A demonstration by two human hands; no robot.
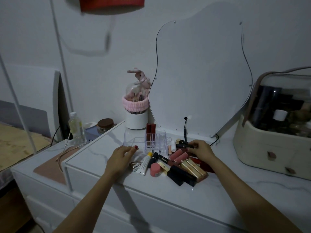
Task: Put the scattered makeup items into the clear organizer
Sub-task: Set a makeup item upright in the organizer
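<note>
The clear organizer [133, 140] stands on the white dresser top, with a dark red lipstick [150, 134] upright in one of its slots. My left hand [122, 156] rests against the organizer's front left corner, fingers curled on its edge. My right hand [201, 151] is to the right of the organizer, its fingers closed on a black tube [182, 145] lying there. Scattered in front lie a white tube with a yellow cap [144, 163], a pink round jar [155, 169], two pink lip tubes [178, 156], gold tubes [193, 168] and black boxes [182, 175].
A wavy mirror [202, 81] leans on the wall behind. A white brush holder with a pink band [136, 115] stands back left. A cream cosmetics case [276, 132] fills the right side. A cable and plug [185, 130] hang by the mirror. A bottle [75, 128] stands on the lower shelf, left.
</note>
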